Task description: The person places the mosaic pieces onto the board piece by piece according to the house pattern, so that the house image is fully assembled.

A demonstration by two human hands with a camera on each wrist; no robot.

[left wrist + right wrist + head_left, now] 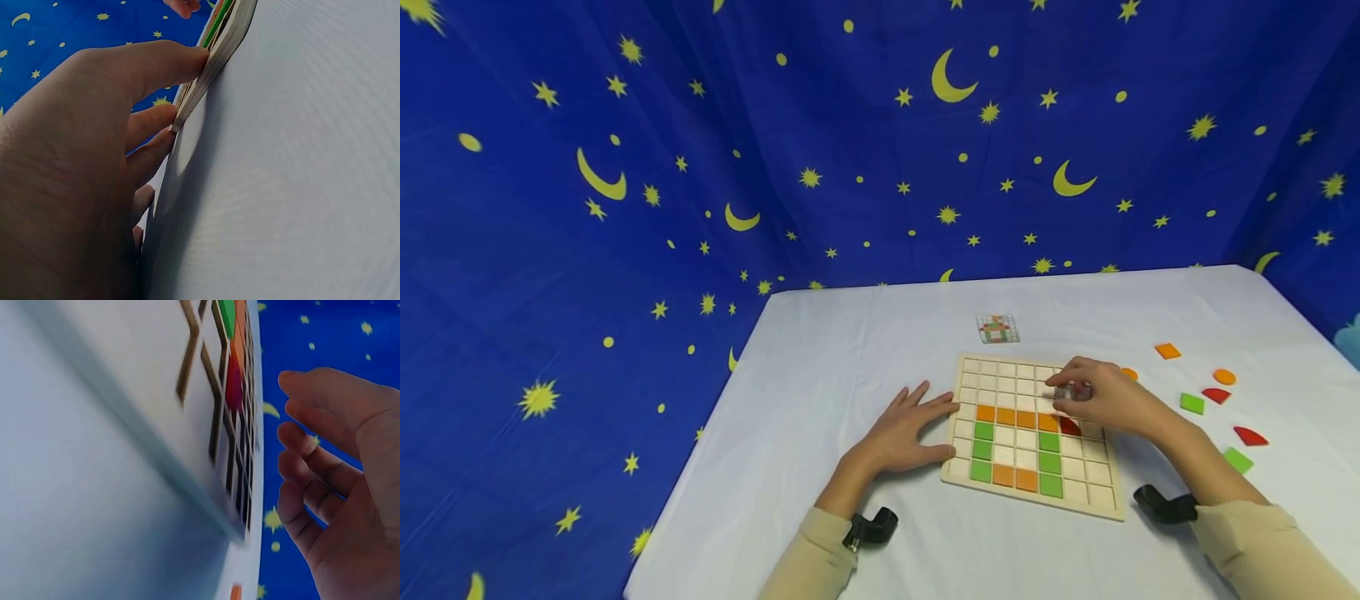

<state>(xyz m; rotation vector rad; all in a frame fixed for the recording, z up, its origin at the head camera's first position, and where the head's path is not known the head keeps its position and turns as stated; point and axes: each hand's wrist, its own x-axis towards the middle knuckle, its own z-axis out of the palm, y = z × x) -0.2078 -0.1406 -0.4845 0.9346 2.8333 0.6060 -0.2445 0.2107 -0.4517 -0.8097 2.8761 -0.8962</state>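
Backdrop: Blue cloth (865,125) printed with yellow moons and stars hangs behind the far edge of the white-covered tabletop (820,375) and along its left edge.
Pattern card: A small printed card (997,328) lies between the board and the far edge.
Loose tiles: Toward the right edge lie an orange square (1167,351), an orange disc (1224,377), two red quarter-rounds (1251,436) and two green squares (1192,403).
In the way: The right hand (1105,400) covers the board's far right corner and part of a rounded orange tile (1129,374).
Board: A pale wooden grid board (1033,498), ribbed into square cells, lies right of the tabletop's middle, well apart from its left edge.
Laid tiles: Flat orange tiles (1025,418) form a row of four, ending beside a red tile (1070,427); two columns of green tiles (1049,463) flank an orange pair (1014,477).
Left fingers: On the left hand (898,437), released and spread, thumb and fingertips touching the board's left side.
Right fingers: Loosely bent above the board; whether they grasp a tile cannot be told.
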